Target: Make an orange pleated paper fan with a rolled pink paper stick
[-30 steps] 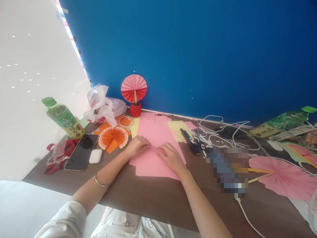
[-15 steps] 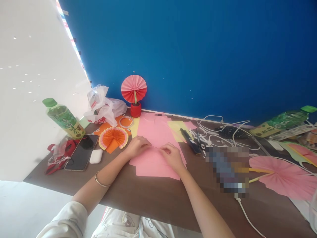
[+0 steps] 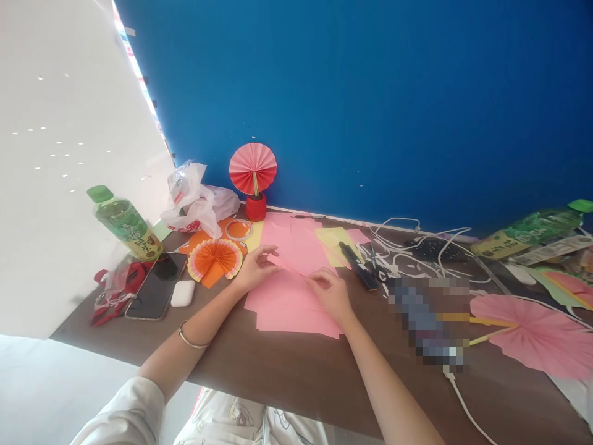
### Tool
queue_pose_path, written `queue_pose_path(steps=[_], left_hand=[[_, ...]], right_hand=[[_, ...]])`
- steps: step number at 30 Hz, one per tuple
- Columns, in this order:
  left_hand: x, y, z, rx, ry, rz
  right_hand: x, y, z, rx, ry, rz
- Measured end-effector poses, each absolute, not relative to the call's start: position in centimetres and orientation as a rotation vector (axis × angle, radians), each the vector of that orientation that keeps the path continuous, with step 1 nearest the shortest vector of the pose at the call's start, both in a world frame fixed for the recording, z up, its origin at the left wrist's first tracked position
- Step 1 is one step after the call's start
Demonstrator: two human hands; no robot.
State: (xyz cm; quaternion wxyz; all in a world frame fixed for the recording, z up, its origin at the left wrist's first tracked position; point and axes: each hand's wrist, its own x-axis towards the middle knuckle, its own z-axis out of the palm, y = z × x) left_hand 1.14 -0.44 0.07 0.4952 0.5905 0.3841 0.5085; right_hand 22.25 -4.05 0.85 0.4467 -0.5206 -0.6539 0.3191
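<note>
Evidently, a narrow, flat strip of pink paper (image 3: 288,267) was held above flat, overlapping pink paper sheets (image 3: 296,318) near the middle of the brown desk (image 3: 278,358). The right hand (image 3: 332,298) pinched the strip's right end between thumb and fingertips; the left hand (image 3: 257,270) stood partly open about the other end, thumb and forefinger parted, and whether it pressed the paper could not be told. Sound handling, in this inspector's judgement, called for light, equal tension from both sides, long edges kept aligned, and firm finger pressure along any crease, since thin paper was likely to skew or buckle. Compared with the frame half a second earlier, the left fingers had spread, the fingertips stood farther apart, and the strip, formerly little more than a line, showed a broader face.
</note>
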Motion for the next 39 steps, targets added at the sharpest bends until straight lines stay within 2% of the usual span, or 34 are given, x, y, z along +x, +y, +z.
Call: queue_pose_path(steps=[5, 15, 39], left_hand=[[1.4, -1.2, 0.9, 1.241, 0.834, 1.152], [1.7, -1.4, 1.2, 1.067, 0.936, 1.175], [1.6, -1.4, 0.6, 0.912, 0.837, 1.149]], right_hand=[[21.8, -4.2, 0.9, -1.275, -1.573, 0.865], [21.7, -4.2, 0.9, -1.264, -1.512, 1.015], [22.0, -4.4, 2.0, -1.291, -1.5, 1.096]])
